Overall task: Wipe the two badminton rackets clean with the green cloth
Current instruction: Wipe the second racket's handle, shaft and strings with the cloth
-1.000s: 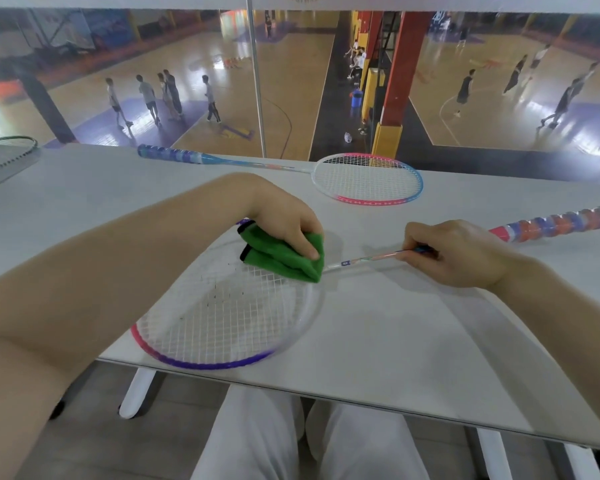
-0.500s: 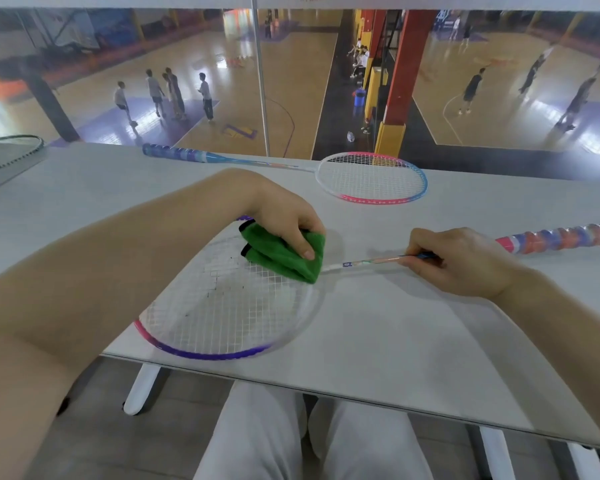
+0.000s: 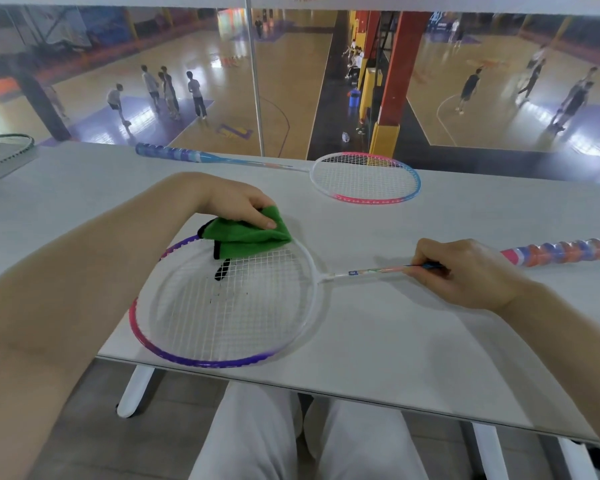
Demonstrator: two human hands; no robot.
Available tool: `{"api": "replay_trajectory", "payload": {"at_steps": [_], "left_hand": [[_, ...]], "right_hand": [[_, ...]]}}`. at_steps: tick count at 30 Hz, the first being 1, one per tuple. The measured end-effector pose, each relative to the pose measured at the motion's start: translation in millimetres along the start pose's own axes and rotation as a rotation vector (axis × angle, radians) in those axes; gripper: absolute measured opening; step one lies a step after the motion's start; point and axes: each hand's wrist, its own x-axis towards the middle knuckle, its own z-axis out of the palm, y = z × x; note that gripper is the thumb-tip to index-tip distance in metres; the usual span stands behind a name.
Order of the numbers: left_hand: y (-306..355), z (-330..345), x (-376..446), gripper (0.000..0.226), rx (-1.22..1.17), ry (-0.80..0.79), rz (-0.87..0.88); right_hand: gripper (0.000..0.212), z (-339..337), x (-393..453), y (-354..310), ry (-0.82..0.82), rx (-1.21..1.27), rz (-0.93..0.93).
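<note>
Gripping one green cloth, left hand; right hand pinches near racket; second racket at one o'clock.

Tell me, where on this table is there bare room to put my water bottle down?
Bare tabletop lies right of the near racket's head, below its shaft. Another patch lies under the far racket's handle. It is crowded where the left hand presses the green cloth.

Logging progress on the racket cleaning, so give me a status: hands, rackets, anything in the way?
Left hand presses green cloth on near racket strings. Right hand pinches its shaft. Far racket lies untouched. Nothing in the way.
</note>
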Motion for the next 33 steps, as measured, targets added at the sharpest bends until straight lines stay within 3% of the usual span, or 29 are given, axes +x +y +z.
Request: {"api": "replay_trajectory", "payload": {"at_steps": [12, 16, 20, 27, 33], "left_hand": [[-46.5, -3.8, -23.3, 0.021, -0.229, 0.085, -0.077], [-55.2, -1.6, -29.7, 0.051, -0.325, 0.127, -0.087], [-65.6, -1.3, -33.9, 0.024, -0.356, 0.194, -0.099], [-70.9, 9.5, -45.9, 0.021, -0.52, 0.369, -0.106], [-70.4, 25.6, -42.0, 0.018, -0.674, 0.659, -0.145]], "right_hand": [[0.058, -6.4, -9.9, 6.6, -0.013, 0.014, 0.03], [0.039, -9.2, -11.3, 10.1, -0.007, -0.016, 0.074], [0.022, -14.7, -14.4, 12.8, -0.04, -0.027, 0.139], [0.015, -20.6, -21.3, 14.6, -0.061, -0.043, 0.236], [0.023, -21.9, -23.6, 16.7, -0.025, -0.002, 0.263]]}}
